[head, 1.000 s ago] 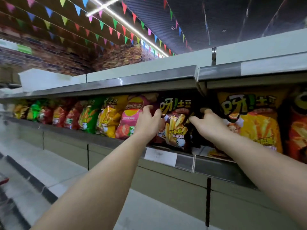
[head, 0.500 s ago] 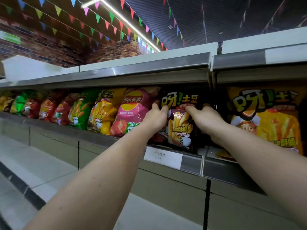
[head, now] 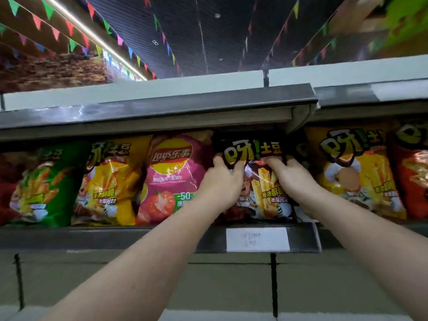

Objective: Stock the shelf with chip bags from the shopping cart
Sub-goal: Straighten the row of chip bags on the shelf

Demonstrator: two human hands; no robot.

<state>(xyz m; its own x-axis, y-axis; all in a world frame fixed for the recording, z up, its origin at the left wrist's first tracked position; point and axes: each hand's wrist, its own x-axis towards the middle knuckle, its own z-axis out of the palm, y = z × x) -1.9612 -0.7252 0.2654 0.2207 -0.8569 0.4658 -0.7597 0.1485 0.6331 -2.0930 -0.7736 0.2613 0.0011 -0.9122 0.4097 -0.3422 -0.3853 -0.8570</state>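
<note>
A black chip bag point(head: 257, 154) with yellow-green lettering stands upright on the shelf point(head: 148, 238), between a pink Lay's bag point(head: 171, 177) and a yellow bag point(head: 356, 172). My left hand point(head: 223, 181) grips the black bag's left side, fingers curled onto its front. My right hand point(head: 294, 179) grips its right side, fingertips on the front just below the lettering. Both arms reach up from below. The shopping cart is out of view.
More bags line the shelf: a yellow one point(head: 111, 181) and a green one point(head: 44, 184) to the left, a red one point(head: 414, 179) at far right. A white price label point(head: 257, 239) sits on the shelf rail. The upper shelf's edge point(head: 162, 110) overhangs closely.
The view has moved closer and tilted up. Both hands have closed in on the black bag from its sides and now grip it upright in its slot.
</note>
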